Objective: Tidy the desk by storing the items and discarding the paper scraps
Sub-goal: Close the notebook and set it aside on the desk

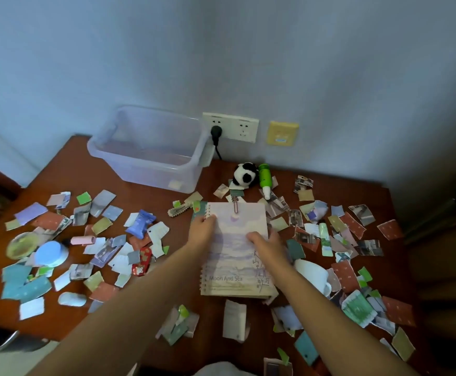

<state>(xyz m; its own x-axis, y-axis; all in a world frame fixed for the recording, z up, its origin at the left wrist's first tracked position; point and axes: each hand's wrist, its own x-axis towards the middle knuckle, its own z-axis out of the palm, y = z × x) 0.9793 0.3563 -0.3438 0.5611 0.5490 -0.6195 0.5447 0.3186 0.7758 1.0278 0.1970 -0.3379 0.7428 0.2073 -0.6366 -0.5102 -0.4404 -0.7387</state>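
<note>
While torn paper scraps (346, 275) are littering the wooden desk (151, 194), the rectangular spiral-bound notebook (237, 256) is lying centrally, long axis pointing wallward; the left hand (202, 229) is pinching its wire corner, the right hand (264, 241) curling fingers over its edge.

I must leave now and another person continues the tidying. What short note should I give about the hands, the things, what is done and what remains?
The left hand holds the notebook at its far spiral corner; the right hand holds its right edge. The notebook lies on the desk, in the middle. The clear bin stands at the back left and looks empty. The panda toy, green bottle and white cup are not stored. Loose paper scraps cover the desk. Done: nothing visible. Left: store the items, discard the scraps.
</note>
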